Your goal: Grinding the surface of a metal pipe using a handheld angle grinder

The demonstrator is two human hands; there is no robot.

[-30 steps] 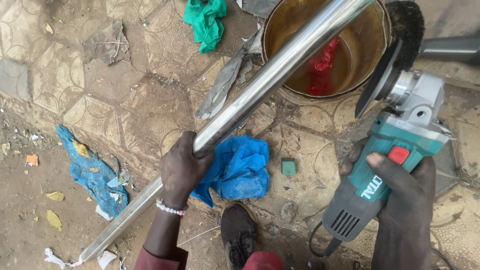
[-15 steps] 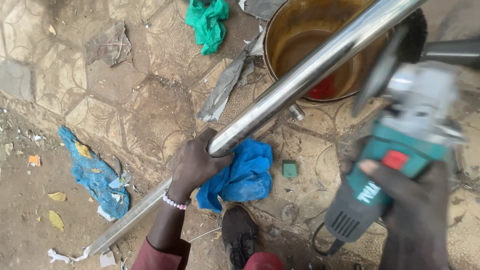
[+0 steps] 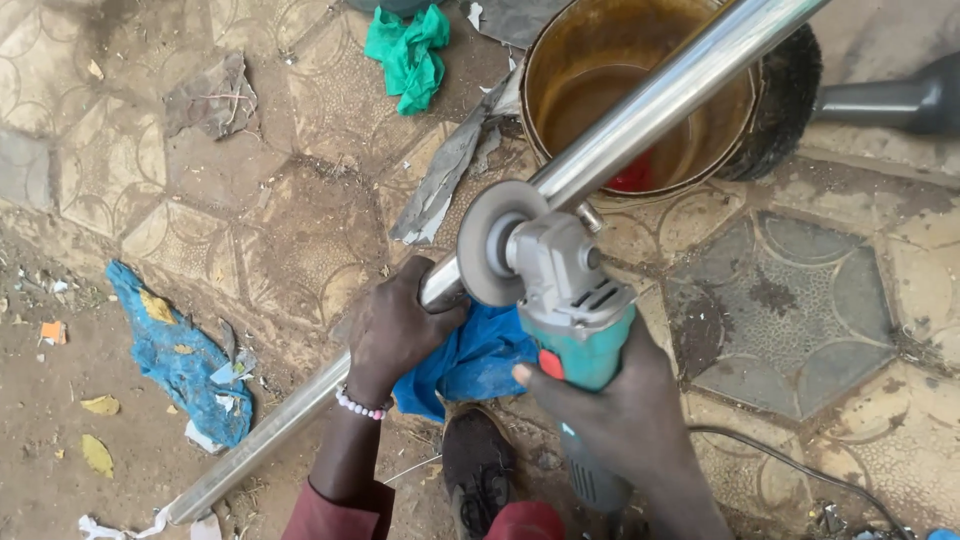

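the left hand (image 3: 400, 330) is wrapped around a shiny steel pipe (image 3: 640, 110) that runs slanted from the low left up to the top right. under this hand lies a blue cloth (image 3: 470, 360). the right hand (image 3: 610, 410) grips closed on the green body of a grinder (image 3: 560, 290), and its round disc touches the pipe just beside the left hand. behind the pipe stands a rusty metal bucket (image 3: 560, 60) on the tiled ground (image 3: 800, 310)

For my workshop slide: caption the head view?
Left hand grips a steel pipe; right hand holds an angle grinder against it.
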